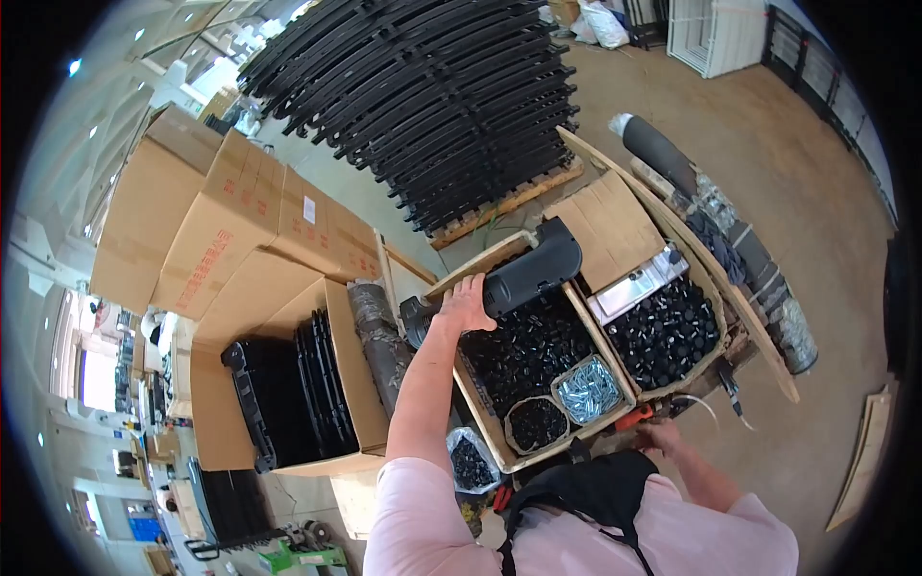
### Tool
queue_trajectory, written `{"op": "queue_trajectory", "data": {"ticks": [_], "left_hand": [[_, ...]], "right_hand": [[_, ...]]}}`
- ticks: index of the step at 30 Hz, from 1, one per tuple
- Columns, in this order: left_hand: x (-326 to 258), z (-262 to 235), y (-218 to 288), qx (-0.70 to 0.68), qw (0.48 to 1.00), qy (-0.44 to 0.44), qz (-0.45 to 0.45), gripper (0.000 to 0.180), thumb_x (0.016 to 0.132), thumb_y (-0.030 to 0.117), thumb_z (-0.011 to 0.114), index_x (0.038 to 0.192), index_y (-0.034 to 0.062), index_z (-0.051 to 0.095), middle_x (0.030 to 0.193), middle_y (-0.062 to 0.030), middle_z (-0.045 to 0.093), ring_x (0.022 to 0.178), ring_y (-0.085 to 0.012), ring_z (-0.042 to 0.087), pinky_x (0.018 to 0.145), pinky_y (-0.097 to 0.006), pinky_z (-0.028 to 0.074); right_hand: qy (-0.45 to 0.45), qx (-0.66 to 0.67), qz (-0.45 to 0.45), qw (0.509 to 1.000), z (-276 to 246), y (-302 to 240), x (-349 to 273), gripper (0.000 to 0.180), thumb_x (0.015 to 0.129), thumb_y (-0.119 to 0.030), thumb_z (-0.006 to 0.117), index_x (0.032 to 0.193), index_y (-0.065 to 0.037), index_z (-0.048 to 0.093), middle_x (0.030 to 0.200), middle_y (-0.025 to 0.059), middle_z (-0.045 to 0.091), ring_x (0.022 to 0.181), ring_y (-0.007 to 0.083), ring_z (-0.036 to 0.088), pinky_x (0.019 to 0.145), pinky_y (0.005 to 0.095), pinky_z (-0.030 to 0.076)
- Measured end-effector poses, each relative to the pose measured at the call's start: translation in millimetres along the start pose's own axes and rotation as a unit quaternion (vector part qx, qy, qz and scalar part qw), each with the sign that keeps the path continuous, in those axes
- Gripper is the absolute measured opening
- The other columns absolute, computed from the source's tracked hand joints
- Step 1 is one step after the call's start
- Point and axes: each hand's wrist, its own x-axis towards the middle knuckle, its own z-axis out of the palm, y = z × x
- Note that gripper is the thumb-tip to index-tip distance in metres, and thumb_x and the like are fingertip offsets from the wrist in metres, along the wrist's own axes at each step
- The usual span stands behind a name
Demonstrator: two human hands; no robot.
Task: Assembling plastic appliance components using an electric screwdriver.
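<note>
At frame centre the left hand (465, 305) gripped a black tube (526, 274) over the parts box (499, 437) — right hand (661, 437), lower right, grip unclear.

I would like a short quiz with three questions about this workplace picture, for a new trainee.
1. True or false: the left hand grips a black bent tube.
2. Which small container holds shiny metal screws? A: the round bowl of black parts. B: the clear tray beside it. C: the open cardboard box on the left.
3. Fill in: the right hand is low, near an ______ handled tool.

Key: 1 true; 2 B; 3 orange.
</note>
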Motion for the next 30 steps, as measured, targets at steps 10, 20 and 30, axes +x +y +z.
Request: {"op": "queue_trajectory", "data": {"ticks": [10,20,30], "left_hand": [[-41,9,14,0.044,0.989,0.141,-0.019,0.118,0.062,0.043,0.086,0.159,0.0026,0.032,0.144,-0.0215,0.051,0.136,-0.039,0.049,0.113,-0.058,0.037],[-240,-56,61,-0.23,0.927,0.286,-0.075,0.115,0.063,0.041,0.086,0.159,0.0052,0.033,0.138,-0.0276,0.053,0.132,-0.0451,0.051,0.114,-0.055,0.038],[-345,13,60,-0.817,0.507,0.26,0.084,0.107,0.076,0.04,0.086,0.161,0.0013,0.033,0.151,-0.0212,0.052,0.139,-0.0314,0.053,0.117,-0.046,0.044]], "right_hand": [[-0.16,-0.156,-0.149,0.963,29,-74,-42,0.026,0.098,-0.016,0.066,0.109,0.007,0.073,0.091,0.0162,0.078,0.072,0.0229,0.075,0.063,0.0351,0.06],[-0.233,-0.245,-0.31,0.889,87,-209,-159,0.029,0.095,-0.014,0.067,0.115,0.007,0.072,0.098,0.0142,0.079,0.087,0.0172,0.075,0.077,0.0295,0.06],[-0.364,-0.21,-0.361,0.833,179,-239,-193,0.045,0.097,-0.017,0.067,0.138,0.003,0.061,0.129,0.0172,0.07,0.113,0.024,0.069,0.098,0.0365,0.055]]}}
